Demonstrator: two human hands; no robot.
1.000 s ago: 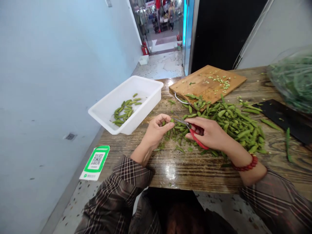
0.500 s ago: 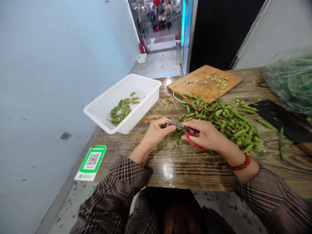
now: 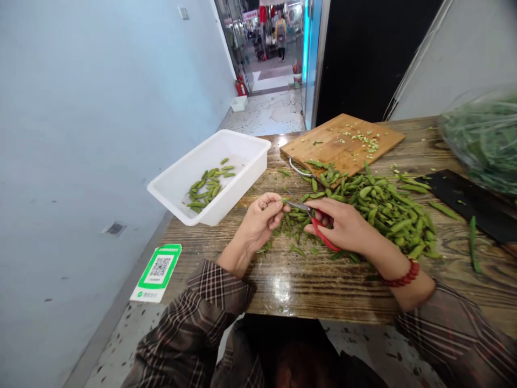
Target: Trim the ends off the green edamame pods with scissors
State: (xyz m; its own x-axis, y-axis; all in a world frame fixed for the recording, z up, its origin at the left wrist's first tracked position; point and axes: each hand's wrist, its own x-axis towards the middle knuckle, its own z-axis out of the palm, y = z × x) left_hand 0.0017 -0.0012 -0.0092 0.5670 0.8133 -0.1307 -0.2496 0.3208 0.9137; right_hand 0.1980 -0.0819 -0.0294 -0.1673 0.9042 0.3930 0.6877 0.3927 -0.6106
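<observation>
Pictured at a dark wood-grain surface (image 3: 307,302), in plaid sleeves (image 3: 218,285) and with a red beaded bracelet (image 3: 402,275) on the right wrist. Gripping red-handled scissors (image 3: 327,235) in the right hand (image 3: 343,223), with fingers curled snugly around the handles and blades slightly parted toward ten o'clock, tips close beside the left hand (image 3: 260,221). Pinching a green pod (image 3: 284,201) in the left hand, with thumb and forefinger brought together, leaving hardly a gap and only a small green end in sight. Working above scattered green scraps (image 3: 297,250), beside a heap of soybean pods (image 3: 390,213) between two and three o'clock from the right hand, spilling onto the near corner of a wooden cutting board (image 3: 315,143) at twelve. Facing, at ten o'clock from the left hand, a white plastic tub (image 3: 242,186) with a loose cluster of pods (image 3: 212,185) inside. Flanked at three o'clock from the right hand by a dark-bladed cleaver (image 3: 468,199), farther off at two by a clear plastic bag (image 3: 484,145) of greens, and at eight from the left hand by a green-and-white QR-code card (image 3: 159,272). Backed at twelve o'clock by a doorway (image 3: 274,81), with a person (image 3: 281,35) standing beyond.
</observation>
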